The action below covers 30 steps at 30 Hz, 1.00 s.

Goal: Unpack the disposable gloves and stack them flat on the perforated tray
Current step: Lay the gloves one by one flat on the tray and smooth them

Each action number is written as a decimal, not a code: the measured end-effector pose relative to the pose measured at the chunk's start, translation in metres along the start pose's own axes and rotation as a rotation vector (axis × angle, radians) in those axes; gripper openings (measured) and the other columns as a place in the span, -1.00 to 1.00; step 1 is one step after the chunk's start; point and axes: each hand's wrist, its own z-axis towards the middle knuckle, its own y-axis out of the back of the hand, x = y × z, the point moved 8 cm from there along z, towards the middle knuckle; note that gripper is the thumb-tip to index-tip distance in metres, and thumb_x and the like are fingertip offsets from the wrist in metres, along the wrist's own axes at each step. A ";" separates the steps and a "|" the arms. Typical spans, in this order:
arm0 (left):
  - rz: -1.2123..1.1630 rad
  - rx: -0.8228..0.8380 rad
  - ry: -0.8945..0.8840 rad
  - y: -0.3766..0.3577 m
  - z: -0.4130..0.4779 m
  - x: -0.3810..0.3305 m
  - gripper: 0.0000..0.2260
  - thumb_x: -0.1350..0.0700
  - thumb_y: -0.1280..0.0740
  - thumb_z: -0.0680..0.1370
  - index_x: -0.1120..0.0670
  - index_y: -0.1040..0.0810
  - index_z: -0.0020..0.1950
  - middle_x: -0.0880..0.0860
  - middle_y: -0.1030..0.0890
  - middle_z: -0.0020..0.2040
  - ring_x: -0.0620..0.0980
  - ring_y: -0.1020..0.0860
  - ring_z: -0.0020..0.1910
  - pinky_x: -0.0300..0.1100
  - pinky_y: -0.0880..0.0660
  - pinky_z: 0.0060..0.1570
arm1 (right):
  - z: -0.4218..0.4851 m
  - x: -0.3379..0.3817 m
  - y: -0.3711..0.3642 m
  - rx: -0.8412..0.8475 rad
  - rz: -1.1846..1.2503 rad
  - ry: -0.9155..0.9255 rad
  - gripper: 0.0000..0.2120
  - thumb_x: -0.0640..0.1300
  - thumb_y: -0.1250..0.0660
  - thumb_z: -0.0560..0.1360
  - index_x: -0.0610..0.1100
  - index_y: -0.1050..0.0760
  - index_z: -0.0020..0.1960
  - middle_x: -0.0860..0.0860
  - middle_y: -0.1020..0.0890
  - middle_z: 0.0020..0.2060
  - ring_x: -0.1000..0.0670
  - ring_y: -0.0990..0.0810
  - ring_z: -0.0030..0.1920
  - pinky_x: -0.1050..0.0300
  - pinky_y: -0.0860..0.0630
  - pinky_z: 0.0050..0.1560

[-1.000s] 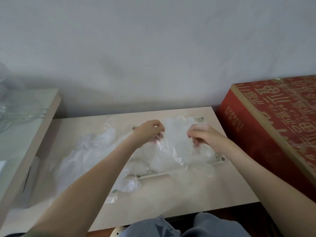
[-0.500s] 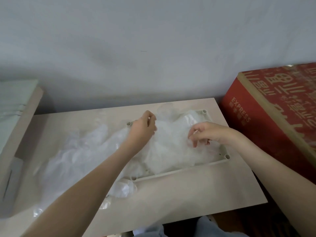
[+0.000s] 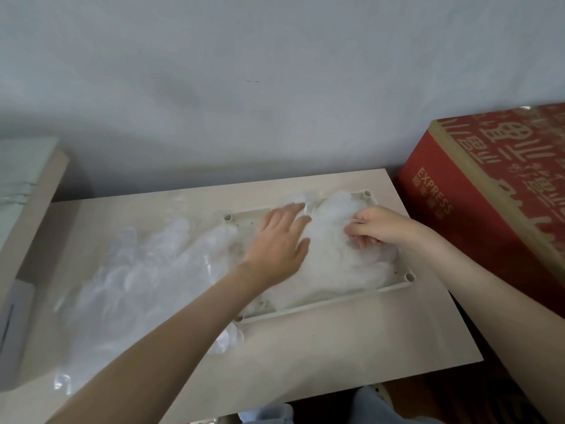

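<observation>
While the left hand [image 3: 279,240] presses flat, fingers straight, on the translucent white disposable gloves [image 3: 336,267], the right hand [image 3: 377,229] pinches them. They lie heaped in the cream perforated plastic tray [image 3: 321,302] on the pale desk [image 3: 351,347].

red box [image 3: 495,215] rt, beige table [image 3: 336,347], grey wall [image 3: 275,71]

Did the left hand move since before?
Yes. The left hand slid from the far-left corner of the beige perforated plastic tray toward its middle, now flat on the clear plastic gloves.
</observation>
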 end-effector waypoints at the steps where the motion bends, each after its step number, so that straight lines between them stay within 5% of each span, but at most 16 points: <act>1: 0.039 0.120 -0.027 -0.012 -0.003 -0.003 -0.49 -0.10 0.02 0.55 0.12 -0.41 0.37 0.16 -0.34 0.45 0.13 -0.27 0.45 0.05 -0.10 0.44 | 0.001 -0.001 0.001 -0.010 -0.021 -0.002 -0.71 -0.13 -0.32 0.54 -0.15 -0.42 -0.34 -0.01 -0.59 -0.44 0.17 -0.35 -0.59 0.34 -0.29 -0.50; 4: 0.110 0.345 0.055 -0.039 -0.014 0.007 -0.25 -0.27 0.30 0.46 0.04 -0.05 0.57 0.07 0.06 0.59 0.03 0.13 0.56 -0.01 0.27 0.48 | 0.001 -0.003 0.006 -0.048 -0.050 -0.020 -0.69 -0.10 -0.32 0.55 -0.16 -0.42 -0.34 -0.06 -0.60 -0.42 0.20 -0.35 -0.62 0.40 -0.25 -0.55; 10: 0.014 0.362 0.127 -0.049 -0.022 0.012 -0.38 -0.21 0.45 0.43 -0.03 0.41 0.45 0.00 0.25 0.57 -0.05 0.28 0.53 -0.02 0.30 0.48 | 0.002 -0.007 0.022 -0.220 -0.031 -0.022 -0.68 -0.06 -0.34 0.53 -0.20 -0.43 -0.32 -0.01 -0.57 -0.46 0.18 -0.44 -0.48 0.32 -0.30 -0.42; 13: 0.020 0.353 0.126 -0.051 -0.023 0.014 -0.38 -0.25 0.44 0.44 -0.03 0.41 0.44 0.00 0.26 0.56 -0.04 0.28 0.53 -0.03 0.31 0.49 | -0.002 -0.007 0.030 -0.293 -0.034 -0.032 -0.73 -0.07 -0.35 0.51 -0.28 -0.53 -0.21 -0.03 -0.53 -0.45 0.09 -0.48 -0.42 0.27 -0.36 -0.38; 17: 0.066 0.355 0.107 -0.057 -0.023 0.015 -0.27 -0.36 0.54 0.38 -0.02 0.39 0.47 -0.01 0.33 0.51 -0.01 0.28 0.53 -0.02 0.33 0.47 | -0.016 0.002 0.050 -0.510 -0.224 -0.032 -0.82 -0.08 -0.28 0.53 -0.22 -0.46 -0.07 -0.06 -0.57 -0.19 -0.10 -0.56 -0.15 0.00 -0.48 -0.14; 20: 0.068 0.345 0.110 -0.059 -0.022 0.015 -0.23 -0.36 0.54 0.37 0.05 0.38 0.47 -0.03 0.35 0.49 -0.03 0.27 0.53 -0.03 0.33 0.47 | -0.029 0.046 0.031 -0.565 -0.403 0.234 -0.81 -0.19 -0.21 0.52 -0.17 -0.46 0.12 -0.07 -0.57 0.04 -0.12 -0.50 0.08 0.00 -0.40 0.06; 24: 0.117 0.349 0.085 -0.059 -0.018 0.012 -0.12 -0.35 0.57 0.36 0.13 0.25 0.54 0.07 0.18 0.57 0.02 0.21 0.55 -0.01 0.31 0.46 | -0.040 0.093 -0.043 -0.345 -0.578 0.491 -0.62 -0.20 -0.18 0.50 -0.14 -0.42 0.31 -0.06 -0.53 0.19 -0.10 -0.46 0.17 0.05 -0.30 0.16; 28: 0.205 0.435 0.053 -0.062 -0.021 0.013 -0.20 -0.20 0.45 0.38 0.15 0.20 0.56 0.10 0.22 0.57 0.04 0.22 0.55 -0.02 0.31 0.45 | -0.023 0.070 -0.089 -0.162 -0.559 0.373 -0.46 -0.07 -0.09 0.62 -0.17 -0.06 0.55 -0.09 -0.20 0.51 -0.08 -0.20 0.47 0.07 -0.16 0.43; 30: 0.195 0.401 0.057 -0.060 -0.021 0.016 -0.25 -0.22 0.31 0.48 0.18 0.02 0.56 0.13 0.02 0.57 0.06 0.02 0.56 0.01 0.15 0.48 | -0.016 0.045 -0.095 -0.146 -0.611 0.257 -0.38 0.13 0.05 0.63 -0.14 0.12 0.57 -0.07 -0.01 0.56 -0.05 0.04 0.55 0.06 0.05 0.52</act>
